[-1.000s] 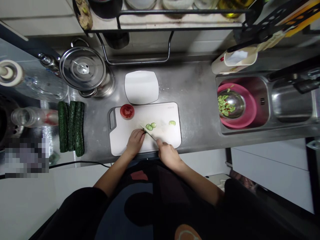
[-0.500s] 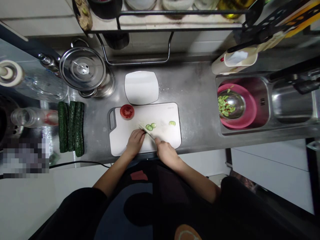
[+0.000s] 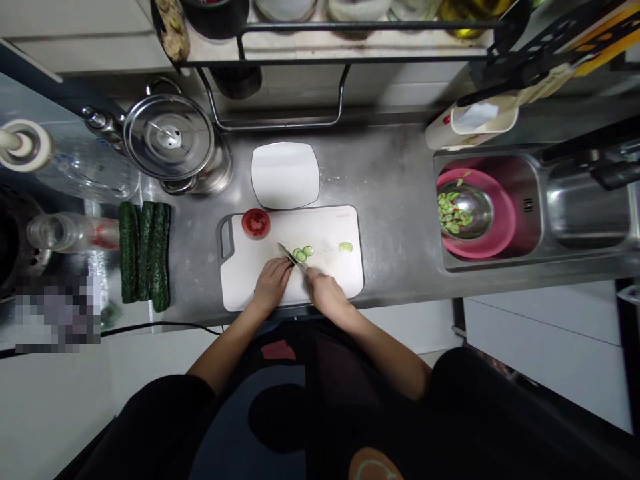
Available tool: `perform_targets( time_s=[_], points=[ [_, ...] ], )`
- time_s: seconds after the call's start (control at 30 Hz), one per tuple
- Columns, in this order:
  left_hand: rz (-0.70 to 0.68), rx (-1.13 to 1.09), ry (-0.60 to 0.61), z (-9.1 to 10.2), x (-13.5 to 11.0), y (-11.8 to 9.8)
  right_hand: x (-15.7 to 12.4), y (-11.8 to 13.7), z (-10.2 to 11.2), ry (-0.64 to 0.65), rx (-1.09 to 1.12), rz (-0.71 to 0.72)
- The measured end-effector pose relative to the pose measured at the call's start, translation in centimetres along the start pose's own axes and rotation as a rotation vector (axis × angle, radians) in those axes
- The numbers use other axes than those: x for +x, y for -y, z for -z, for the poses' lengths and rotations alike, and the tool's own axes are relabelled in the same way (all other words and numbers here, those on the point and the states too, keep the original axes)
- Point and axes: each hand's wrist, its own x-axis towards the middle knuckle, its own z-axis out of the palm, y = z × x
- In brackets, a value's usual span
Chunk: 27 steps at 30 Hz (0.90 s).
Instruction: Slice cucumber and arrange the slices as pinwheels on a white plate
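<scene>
A white cutting board (image 3: 330, 230) lies on the steel counter in front of me. My right hand (image 3: 324, 295) is closed on a knife (image 3: 291, 257) whose blade angles up and to the left across the board. My left hand (image 3: 271, 283) is curled, fingertips down beside the blade; what it holds under the fingers is hidden. A few green cucumber slices (image 3: 302, 253) lie just past the blade, and one more slice (image 3: 345, 247) sits further right. Half a tomato (image 3: 256, 223) rests at the board's far left corner.
A white square plate (image 3: 285, 175) sits behind the board. Three whole cucumbers (image 3: 145, 255) lie at the left, near a lidded steel pot (image 3: 170, 139) and bottles. At the right, the sink (image 3: 575, 207) holds a pink basin (image 3: 500, 220) with a steel bowl of chopped vegetables.
My right hand and the knife have slid left and a little forward, so the blade now lies closer to my left hand's fingertips. The left hand has barely moved.
</scene>
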Motion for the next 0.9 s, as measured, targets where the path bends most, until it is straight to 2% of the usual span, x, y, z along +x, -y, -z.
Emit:
perform_targets(
  time_s=[0.2, 0.37, 0.6, 0.9],
  points=[
    [-0.032, 0.030, -0.036, 0.2, 0.0, -0.2, -1.8, -0.6, 0.4, -0.033, -0.028, -0.030],
    [0.013, 0.006, -0.011, 0.2, 0.0, -0.2, -3.1, -0.6, 0.1, -0.001, -0.069, -0.019],
    [-0.054, 0.000, -0.089, 0.3, 0.3, -0.4, -3.3, -0.7, -0.2, -0.002, -0.066, -0.008],
    [0.007, -0.013, -0.028, 0.1, 0.0, -0.1, -2.9, -0.4, -0.3, -0.011, -0.066, -0.004]
  ],
)
